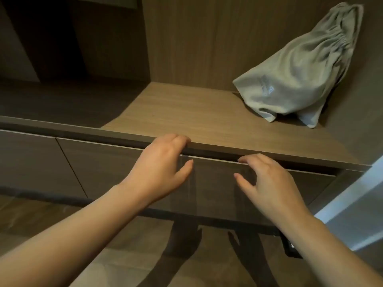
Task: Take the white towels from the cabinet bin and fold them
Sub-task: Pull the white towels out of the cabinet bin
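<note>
**Two Hands at a Shut Drawer**

A person's bare hands meet the top edge of a drawer (pixel 217 183) set under a wooden counter (pixel 186 112), seen from a head-worn camera. The drawer front is dark brown and wood-grained, flat and without a handle. A thin pale strip runs along its top, and a dark gap lies between that strip and the counter's lip. It stands flush in line with a second front (pixel 99 162) to its left, a narrow seam between them.

The left hand (pixel 159 162) sits at that seam. Its fingers curl at the counter's edge, with the tips hidden in the gap, so whether they clasp anything cannot be told. Its thumb points down across the front. The right hand (pixel 269 183) lies further right on the same drawer, fingers loosely bent with their tips at the pale strip and thumb spread apart below, clasping nothing.

The towels are out of sight, and where they lie cannot be told from this view.

At the back right of the counter a pale grey-green cloth bag (pixel 300 75), gathered at its neck, leans against the wooden wall. Shadows of both arms fall on the brown floor (pixel 128 255) below.
</note>
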`<act>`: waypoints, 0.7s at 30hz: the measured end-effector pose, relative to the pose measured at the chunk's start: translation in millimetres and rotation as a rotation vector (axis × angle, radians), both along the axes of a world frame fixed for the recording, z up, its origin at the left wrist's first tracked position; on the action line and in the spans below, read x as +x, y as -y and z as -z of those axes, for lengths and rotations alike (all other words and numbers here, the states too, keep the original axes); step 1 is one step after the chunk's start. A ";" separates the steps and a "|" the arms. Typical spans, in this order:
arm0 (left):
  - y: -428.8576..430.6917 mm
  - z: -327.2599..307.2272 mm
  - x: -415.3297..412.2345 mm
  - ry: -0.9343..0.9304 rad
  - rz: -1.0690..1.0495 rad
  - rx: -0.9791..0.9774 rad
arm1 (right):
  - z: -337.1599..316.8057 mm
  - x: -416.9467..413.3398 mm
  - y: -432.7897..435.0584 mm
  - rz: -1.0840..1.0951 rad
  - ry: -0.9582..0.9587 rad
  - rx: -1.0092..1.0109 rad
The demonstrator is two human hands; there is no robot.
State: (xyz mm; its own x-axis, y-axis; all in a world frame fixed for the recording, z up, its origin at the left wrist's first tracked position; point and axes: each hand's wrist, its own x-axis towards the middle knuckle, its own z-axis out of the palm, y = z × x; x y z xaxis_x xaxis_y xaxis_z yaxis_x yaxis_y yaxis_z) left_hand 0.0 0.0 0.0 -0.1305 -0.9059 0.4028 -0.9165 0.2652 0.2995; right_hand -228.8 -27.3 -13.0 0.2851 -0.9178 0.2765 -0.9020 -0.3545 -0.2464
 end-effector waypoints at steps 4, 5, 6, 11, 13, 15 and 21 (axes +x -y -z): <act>2.8 9.1 1.8 -0.053 0.011 -0.035 | 17.8 -0.8 6.7 0.029 0.023 -0.012; 4.3 9.7 2.8 -0.064 0.006 -0.037 | 22.3 -0.2 10.2 0.042 0.023 -0.004; 5.0 9.7 3.9 -0.071 -0.010 -0.037 | 25.1 1.0 12.4 0.058 0.025 0.010; 11.4 2.9 14.4 -0.042 -0.062 -0.022 | 25.6 0.3 15.2 0.086 0.036 0.018; 12.0 5.8 14.4 -0.057 -0.052 -0.028 | 28.6 0.2 14.8 0.082 0.056 0.003; 11.8 11.3 13.4 -0.019 -0.040 -0.064 | 34.0 -0.7 14.7 0.083 0.075 -0.037; 6.0 15.5 10.8 0.003 -0.049 -0.095 | 38.0 -5.6 9.1 0.093 0.113 -0.040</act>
State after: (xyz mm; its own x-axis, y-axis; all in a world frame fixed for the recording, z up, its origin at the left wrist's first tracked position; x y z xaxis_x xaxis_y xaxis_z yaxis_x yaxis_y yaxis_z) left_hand 10.8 -6.0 -15.5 -0.0889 -0.8690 0.4868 -0.9299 0.2475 0.2721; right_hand -234.4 -36.3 -51.0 0.1638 -0.9266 0.3385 -0.8987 -0.2817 -0.3361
